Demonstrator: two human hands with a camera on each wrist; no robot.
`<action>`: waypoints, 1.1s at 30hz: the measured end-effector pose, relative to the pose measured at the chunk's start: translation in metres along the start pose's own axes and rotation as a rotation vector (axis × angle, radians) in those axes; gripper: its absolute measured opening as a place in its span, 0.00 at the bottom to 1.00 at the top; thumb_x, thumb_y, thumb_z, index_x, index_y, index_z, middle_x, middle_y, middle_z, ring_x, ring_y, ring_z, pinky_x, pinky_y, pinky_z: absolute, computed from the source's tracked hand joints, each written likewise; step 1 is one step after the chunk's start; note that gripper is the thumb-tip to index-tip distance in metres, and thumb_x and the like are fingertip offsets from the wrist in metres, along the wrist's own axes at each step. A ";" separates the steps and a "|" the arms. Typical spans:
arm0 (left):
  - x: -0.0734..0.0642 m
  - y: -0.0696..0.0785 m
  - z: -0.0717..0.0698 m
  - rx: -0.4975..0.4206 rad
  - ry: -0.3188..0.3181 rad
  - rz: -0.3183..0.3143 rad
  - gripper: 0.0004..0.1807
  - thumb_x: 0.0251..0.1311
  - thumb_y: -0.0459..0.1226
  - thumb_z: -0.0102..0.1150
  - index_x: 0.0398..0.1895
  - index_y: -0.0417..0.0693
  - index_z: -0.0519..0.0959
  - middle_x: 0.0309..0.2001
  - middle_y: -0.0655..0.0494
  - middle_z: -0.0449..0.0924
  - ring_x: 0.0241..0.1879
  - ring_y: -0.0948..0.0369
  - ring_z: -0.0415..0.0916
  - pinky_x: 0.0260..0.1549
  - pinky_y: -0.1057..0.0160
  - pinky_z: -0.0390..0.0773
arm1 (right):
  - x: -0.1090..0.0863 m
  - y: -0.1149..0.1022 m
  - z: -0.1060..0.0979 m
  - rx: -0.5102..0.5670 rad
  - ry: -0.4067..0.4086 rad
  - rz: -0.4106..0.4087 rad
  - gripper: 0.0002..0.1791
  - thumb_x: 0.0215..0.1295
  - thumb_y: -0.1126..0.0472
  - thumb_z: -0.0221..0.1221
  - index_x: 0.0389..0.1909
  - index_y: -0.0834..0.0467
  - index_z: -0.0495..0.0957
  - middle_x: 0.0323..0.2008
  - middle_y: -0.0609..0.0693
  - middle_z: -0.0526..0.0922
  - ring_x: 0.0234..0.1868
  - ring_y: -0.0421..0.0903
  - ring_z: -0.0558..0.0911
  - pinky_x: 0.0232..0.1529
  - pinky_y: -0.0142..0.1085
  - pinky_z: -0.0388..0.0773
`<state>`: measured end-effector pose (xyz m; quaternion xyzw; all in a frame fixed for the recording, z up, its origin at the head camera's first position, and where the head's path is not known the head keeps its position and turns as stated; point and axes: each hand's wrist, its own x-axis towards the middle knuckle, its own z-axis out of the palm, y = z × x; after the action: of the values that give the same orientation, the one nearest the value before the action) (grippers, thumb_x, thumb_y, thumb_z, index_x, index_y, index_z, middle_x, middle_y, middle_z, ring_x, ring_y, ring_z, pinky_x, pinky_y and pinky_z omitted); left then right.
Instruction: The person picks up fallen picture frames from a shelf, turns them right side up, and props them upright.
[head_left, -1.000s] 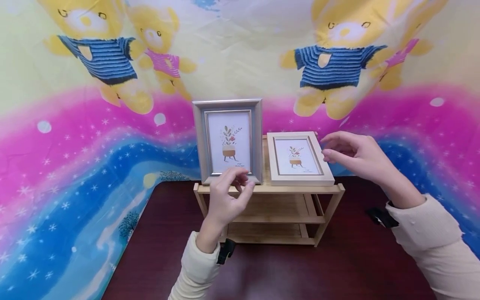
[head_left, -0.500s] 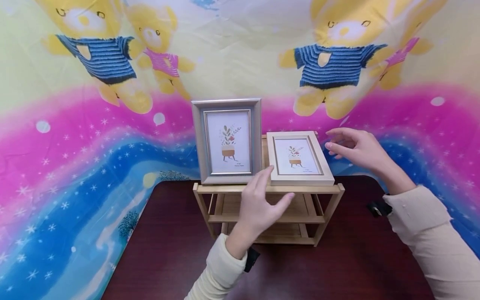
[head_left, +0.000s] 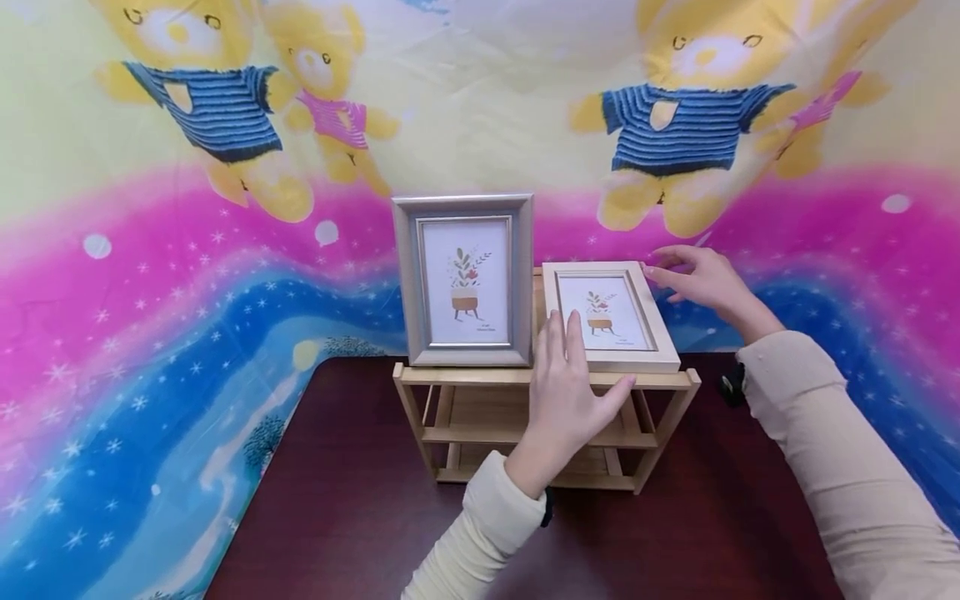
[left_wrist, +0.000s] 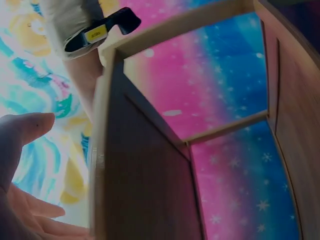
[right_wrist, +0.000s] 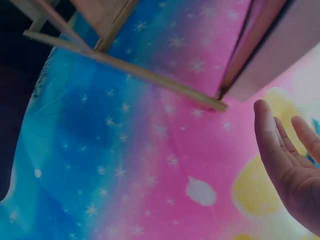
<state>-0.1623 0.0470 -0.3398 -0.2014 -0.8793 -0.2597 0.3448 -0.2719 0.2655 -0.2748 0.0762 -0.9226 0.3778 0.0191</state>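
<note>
One cream rectangular picture frame (head_left: pixel 609 317) lies face-up on the pale wooden tiered rack (head_left: pixel 465 377), long axis running forward. Left hand (head_left: pixel 566 392) is at its near left side, right hand (head_left: pixel 705 279) beside its far right corner; fingers apart, both grip nothing.

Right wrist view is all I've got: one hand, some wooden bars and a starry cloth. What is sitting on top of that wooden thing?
Observer: A grey picture frame stands upright on the wooden rack, next to a pale picture frame lying face up.
Visitor: Oh, lovely! And where is the other hand?
Observer: In the head view, the left hand hides the near left corner of the pale picture frame; I can't tell whether it touches.
</note>
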 end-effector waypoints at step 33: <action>0.009 0.004 0.020 -0.063 -0.119 -0.323 0.48 0.50 0.55 0.60 0.65 0.35 0.53 0.63 0.36 0.56 0.60 0.44 0.60 0.51 0.50 0.70 | 0.046 0.020 0.014 0.049 -0.122 0.022 0.34 0.65 0.53 0.52 0.65 0.69 0.54 0.52 0.69 0.68 0.40 0.56 0.74 0.35 0.39 0.77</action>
<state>-0.1764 0.0636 -0.3442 -0.0833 -0.9105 -0.3268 0.2392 -0.3201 0.2642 -0.2940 0.0895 -0.9132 0.3952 -0.0431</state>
